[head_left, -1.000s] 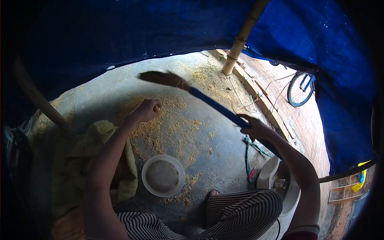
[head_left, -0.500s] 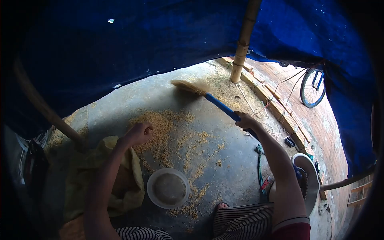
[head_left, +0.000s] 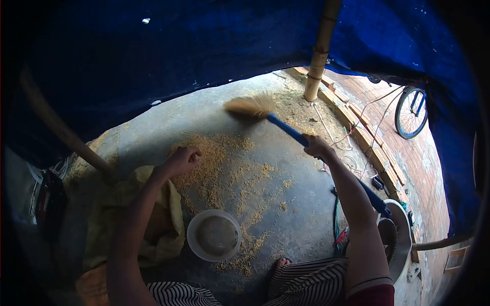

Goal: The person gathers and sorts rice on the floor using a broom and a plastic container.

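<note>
My right hand (head_left: 319, 147) is closed round the blue handle of a broom (head_left: 288, 130). The broom's straw head (head_left: 250, 106) points left, near the floor by the tarp's lower edge. My left hand (head_left: 185, 160) has its fingers curled over the scattered yellow grain (head_left: 212, 153); whether it holds anything is hidden. Below that hand stands a round translucent basin (head_left: 214, 256) on the concrete floor. An open yellowish sack (head_left: 176, 214) lies partly behind my left forearm.
A blue tarp (head_left: 153, 56) hangs across the front, with a bamboo pole (head_left: 317, 66) before it. Stacked bricks (head_left: 365, 135) line the right side, near a bicycle wheel (head_left: 411, 113). A white tub (head_left: 406, 229) stands beside my right arm.
The broom head has turned and its bristles have fanned out. More of the handle's rear end shows beside my right forearm. My left hand has risen slightly in view.
</note>
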Tool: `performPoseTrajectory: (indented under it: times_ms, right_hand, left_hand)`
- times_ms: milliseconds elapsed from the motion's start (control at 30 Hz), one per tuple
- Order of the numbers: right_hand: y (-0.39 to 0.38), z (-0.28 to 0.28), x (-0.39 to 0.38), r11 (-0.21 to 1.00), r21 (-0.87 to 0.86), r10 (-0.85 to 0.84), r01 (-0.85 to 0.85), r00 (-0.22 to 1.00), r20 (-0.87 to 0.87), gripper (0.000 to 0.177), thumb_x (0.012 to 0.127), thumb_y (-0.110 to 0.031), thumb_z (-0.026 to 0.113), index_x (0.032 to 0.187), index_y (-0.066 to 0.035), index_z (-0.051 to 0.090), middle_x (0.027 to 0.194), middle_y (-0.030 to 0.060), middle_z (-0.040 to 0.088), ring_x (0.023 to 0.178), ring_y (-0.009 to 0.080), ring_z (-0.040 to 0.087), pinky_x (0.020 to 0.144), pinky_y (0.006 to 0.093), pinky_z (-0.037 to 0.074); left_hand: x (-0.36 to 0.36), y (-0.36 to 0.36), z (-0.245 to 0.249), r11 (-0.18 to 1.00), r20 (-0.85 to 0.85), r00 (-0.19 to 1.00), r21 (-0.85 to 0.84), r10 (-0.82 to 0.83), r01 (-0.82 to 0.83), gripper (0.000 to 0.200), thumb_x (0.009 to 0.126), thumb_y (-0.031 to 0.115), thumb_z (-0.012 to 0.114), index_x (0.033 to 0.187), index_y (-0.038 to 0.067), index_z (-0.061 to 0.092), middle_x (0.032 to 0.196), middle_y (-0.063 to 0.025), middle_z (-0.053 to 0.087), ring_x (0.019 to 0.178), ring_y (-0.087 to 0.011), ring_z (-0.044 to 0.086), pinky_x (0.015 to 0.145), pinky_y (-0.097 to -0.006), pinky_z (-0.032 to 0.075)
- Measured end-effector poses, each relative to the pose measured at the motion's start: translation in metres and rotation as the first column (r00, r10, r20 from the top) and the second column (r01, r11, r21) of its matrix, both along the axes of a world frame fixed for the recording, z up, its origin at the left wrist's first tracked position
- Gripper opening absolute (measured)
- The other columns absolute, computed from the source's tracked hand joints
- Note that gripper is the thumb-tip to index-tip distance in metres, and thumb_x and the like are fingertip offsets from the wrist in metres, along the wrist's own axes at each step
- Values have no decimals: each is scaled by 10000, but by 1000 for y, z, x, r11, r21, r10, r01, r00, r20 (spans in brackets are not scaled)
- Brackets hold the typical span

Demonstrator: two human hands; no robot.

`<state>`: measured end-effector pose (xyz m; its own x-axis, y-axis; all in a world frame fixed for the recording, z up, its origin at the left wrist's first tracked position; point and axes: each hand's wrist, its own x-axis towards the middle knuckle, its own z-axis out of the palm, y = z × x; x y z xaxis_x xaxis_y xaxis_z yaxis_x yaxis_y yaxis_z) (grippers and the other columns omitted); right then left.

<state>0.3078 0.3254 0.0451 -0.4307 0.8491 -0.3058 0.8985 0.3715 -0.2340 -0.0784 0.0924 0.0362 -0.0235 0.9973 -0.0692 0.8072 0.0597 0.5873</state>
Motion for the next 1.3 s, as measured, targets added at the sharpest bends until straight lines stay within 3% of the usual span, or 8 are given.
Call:
performPoseTrajectory:
  times_ms: [100,167,333,567,800,967,1100,1300]
  right_hand:
    - [-11,-23,9,955,170,248,-243,969,-8,597,723,-55,467,1308,-144,390,832,153,623,630,228,627,511,336,522]
    - [-32,12,17,942,45,336,-334,938,-84,594,745,-83,514,1319,-150,380,831,141,618,597,203,614,489,319,509]
    - [-52,83,24,910,-335,198,-246,965,-174,623,774,-104,576,1349,-187,350,751,100,595,480,135,532,459,281,491]
    - [31,24,-59,990,28,138,-135,971,-196,511,745,-93,549,1247,-108,457,701,131,605,493,173,585,420,291,491]
    - [48,-18,-165,1000,-5,14,-15,996,-87,634,698,-64,548,1313,-117,403,737,134,614,482,172,577,440,303,498]
    - [16,-14,-216,960,136,243,-246,969,37,567,709,-47,497,1271,-97,435,802,168,639,597,220,633,547,335,528]
    - [5,-37,-219,838,303,413,-454,890,191,671,683,-30,542,1324,-147,381,829,210,635,691,297,641,643,390,524]
    - [-79,27,-166,873,103,448,-477,867,218,672,708,-23,533,1338,-169,352,807,196,629,735,323,636,682,413,516]
  left_hand:
    - [-19,-13,-12,999,12,1000,-28,23,-22,289,760,167,629,1010,26,597,797,-118,638,730,-202,616,685,-327,487]
    - [-29,-19,-19,999,16,999,-23,38,-38,288,759,166,629,1009,27,598,800,-118,639,732,-203,616,687,-327,487]
    - [-48,-23,-25,998,27,999,46,39,-40,258,740,118,615,973,7,603,769,-119,638,725,-206,627,651,-319,487]
    - [-73,-38,-29,990,36,991,-53,133,-131,280,775,139,628,1030,31,588,824,-113,637,761,-198,612,692,-324,482]
    - [-97,-71,-87,989,-45,988,24,149,-148,505,733,262,681,1159,44,517,1081,-169,577,949,-273,587,807,-377,469]
    - [-107,-97,-111,915,-179,982,-386,53,-120,703,675,382,718,1236,50,457,1188,-164,519,1104,-313,493,912,-402,406]
    - [-122,-110,-113,918,-79,996,-390,40,-68,636,653,296,726,1199,50,509,1090,-168,576,1004,-299,557,869,-387,448]
    - [-126,-126,-111,805,-220,975,-572,39,-161,450,698,206,632,1109,31,579,1045,-167,599,975,-306,570,831,-377,455]
